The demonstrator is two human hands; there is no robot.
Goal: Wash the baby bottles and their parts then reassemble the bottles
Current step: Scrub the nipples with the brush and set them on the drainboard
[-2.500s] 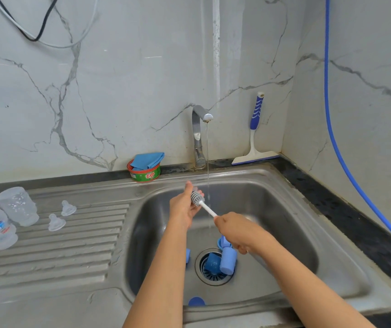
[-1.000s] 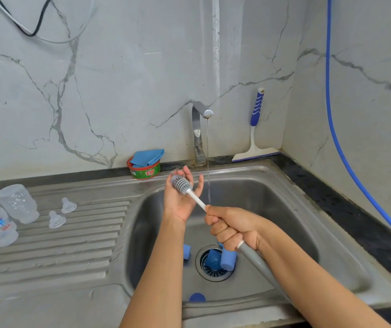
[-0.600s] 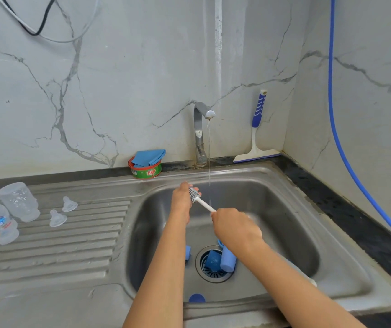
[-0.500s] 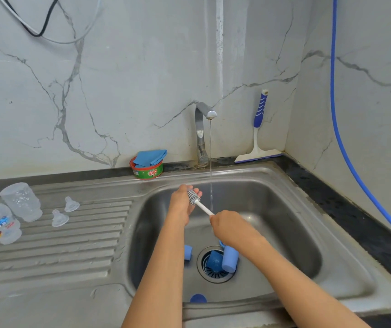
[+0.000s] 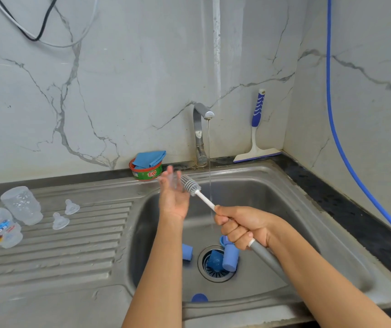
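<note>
Steel, stone-look and plastic at our sink

We see a brushed steel sink (image 5: 284,185) with a dull sheen and a ribbed drainboard (image 5: 71,245) at the left. At the far side a shinier metal tap (image 5: 198,138) stands against a glossy, veined marble-look wall (image 5: 130,79). The bottles (image 5: 21,204) are clear plastic, the teats (image 5: 71,206) translucent, and the caps (image 5: 230,258) matt blue plastic. The bottle brush (image 5: 190,185) has grey bristles on a smooth white stem, and the blue cloth (image 5: 150,158) looks matt.

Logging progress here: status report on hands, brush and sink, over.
Right grip holds the bottle brush handle. Left grip open, beside the bristles. Tap running; blue bottle parts lie over the drain.
</note>
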